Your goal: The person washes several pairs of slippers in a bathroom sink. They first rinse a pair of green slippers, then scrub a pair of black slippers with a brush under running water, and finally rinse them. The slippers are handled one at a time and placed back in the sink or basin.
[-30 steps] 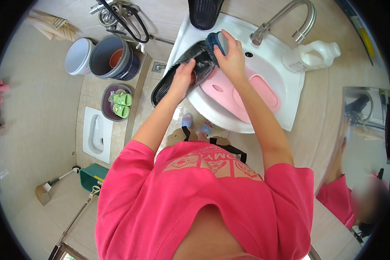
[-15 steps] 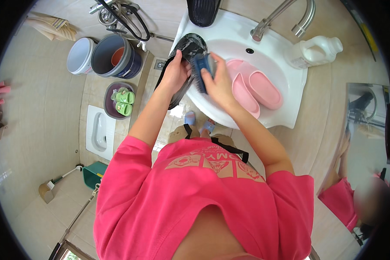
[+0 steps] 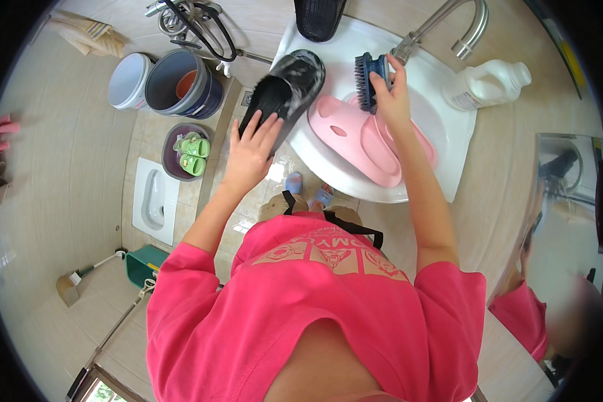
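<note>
Beside the left rim of the white sink (image 3: 459,144), the person's left hand (image 3: 249,157) held a black slipper (image 3: 305,77) by its heel end, fingers spread over the insole, toe pointing away from the person. White suds (image 3: 308,60) streaked the slipper's upper. Above the sink, the right hand (image 3: 392,94) gripped a blue brush (image 3: 366,84), its dark bristles facing left toward the slipper but well apart from it. Below the brush, pink slippers (image 3: 358,147) lay in the basin, one partly over the other. Another black slipper (image 3: 318,19) sat at the sink's far left corner. A curved metal faucet (image 3: 472,30) rose at the back, and a white jug (image 3: 486,86) with a handle stood near the right edge.
</note>
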Available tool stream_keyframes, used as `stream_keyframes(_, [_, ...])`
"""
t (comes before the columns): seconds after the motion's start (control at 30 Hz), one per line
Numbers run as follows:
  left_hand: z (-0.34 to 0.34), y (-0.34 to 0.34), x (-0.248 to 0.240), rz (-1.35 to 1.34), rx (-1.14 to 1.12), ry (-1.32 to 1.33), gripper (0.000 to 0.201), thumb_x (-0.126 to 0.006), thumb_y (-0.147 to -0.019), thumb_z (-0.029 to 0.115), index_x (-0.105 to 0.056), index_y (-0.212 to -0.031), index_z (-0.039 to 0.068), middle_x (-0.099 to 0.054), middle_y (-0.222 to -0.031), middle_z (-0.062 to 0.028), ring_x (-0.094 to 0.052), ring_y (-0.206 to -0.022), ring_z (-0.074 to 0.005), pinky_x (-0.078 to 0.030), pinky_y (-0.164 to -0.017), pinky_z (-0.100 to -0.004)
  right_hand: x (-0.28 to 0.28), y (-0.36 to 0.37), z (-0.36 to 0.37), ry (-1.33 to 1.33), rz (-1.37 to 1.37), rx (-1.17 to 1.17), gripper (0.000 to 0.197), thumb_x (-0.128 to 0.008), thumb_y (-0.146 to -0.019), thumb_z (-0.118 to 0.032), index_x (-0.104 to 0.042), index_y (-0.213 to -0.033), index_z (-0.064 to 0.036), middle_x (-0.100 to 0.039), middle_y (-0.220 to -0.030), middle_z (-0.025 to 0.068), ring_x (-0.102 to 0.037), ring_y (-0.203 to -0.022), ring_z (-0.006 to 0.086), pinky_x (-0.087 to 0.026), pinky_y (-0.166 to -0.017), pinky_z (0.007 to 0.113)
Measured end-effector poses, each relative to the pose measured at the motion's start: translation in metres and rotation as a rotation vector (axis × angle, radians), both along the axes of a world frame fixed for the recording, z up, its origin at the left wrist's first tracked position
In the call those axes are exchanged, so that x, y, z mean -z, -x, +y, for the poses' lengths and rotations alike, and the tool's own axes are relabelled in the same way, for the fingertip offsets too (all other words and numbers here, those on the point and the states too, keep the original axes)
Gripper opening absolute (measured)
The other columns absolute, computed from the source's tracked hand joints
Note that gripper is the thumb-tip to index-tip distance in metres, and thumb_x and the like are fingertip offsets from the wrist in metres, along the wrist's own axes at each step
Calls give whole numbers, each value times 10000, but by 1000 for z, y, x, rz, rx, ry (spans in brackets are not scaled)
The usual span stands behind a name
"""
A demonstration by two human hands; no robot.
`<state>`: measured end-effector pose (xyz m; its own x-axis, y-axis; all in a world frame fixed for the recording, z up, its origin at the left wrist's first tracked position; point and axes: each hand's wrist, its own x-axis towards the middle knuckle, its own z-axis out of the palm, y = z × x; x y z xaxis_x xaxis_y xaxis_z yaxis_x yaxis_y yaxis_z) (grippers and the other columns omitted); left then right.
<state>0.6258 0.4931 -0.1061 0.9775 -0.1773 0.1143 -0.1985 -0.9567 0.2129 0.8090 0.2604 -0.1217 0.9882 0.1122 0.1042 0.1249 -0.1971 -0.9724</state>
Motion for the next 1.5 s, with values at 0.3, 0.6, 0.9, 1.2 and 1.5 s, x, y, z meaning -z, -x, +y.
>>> stream_keyframes(0.3, [-2, -17, -20, 394, -497, 1924, 558, -477, -799, 2, -313, -1333, -6, -488, -1220, -153, -542, -1037, -208, -433, -900, -318, -53, 13, -4, 67, 69, -92, 495, -615, -792, -244, -443, -1234, -101, -561, -1084, 151, -565, -947, 208, -455, -807, 307])
stream_keyframes(0.6, [13, 3, 22, 466, -564, 2079, 540, -452, -810, -42, -302, -1328, -18, -489, -1212, -159, -540, -1055, -225, -448, -911, -333, -31, 99, 99, 470, -484, -454, 552, -655, -692, -233, -489, -1218, -249, -507, -976, 136, -584, -804, 299, -499, -652, 387])
stream_keyframes(0.9, [4, -7, 19, 401, -479, 2067, 528, -441, -824, -37, -296, -1332, -20, -469, -1240, -155, -516, -1086, -213, -434, -915, -315, 25, -5, 72, 768, -431, -23, 505, -617, -742, -282, -491, -1226, -215, -537, -931, 154, -595, -732, 320, -500, -633, 413])
stream_keyframes(1.2, [8, -32, 2, 358, -631, 2273, 483, -351, -935, 328, -371, -1281, -9, -495, -1214, -145, -515, -1086, -239, -419, -930, -363, -24, 54, 108, 692, -400, -283, 523, -610, -721, -263, -492, -1220, -163, -528, -921, 181, -599, -704, 342, -494, -614, 427])
stream_keyframes(1.5, [-6, -53, -21, 321, -952, 2339, 492, -238, -940, 422, -520, -1098, 51, -576, -1084, -114, -558, -986, -269, -424, -891, -436, -58, 89, 116, 592, -297, -377, 538, -629, -725, -250, -485, -1243, -234, -539, -997, 153, -600, -769, 330, -498, -672, 391])
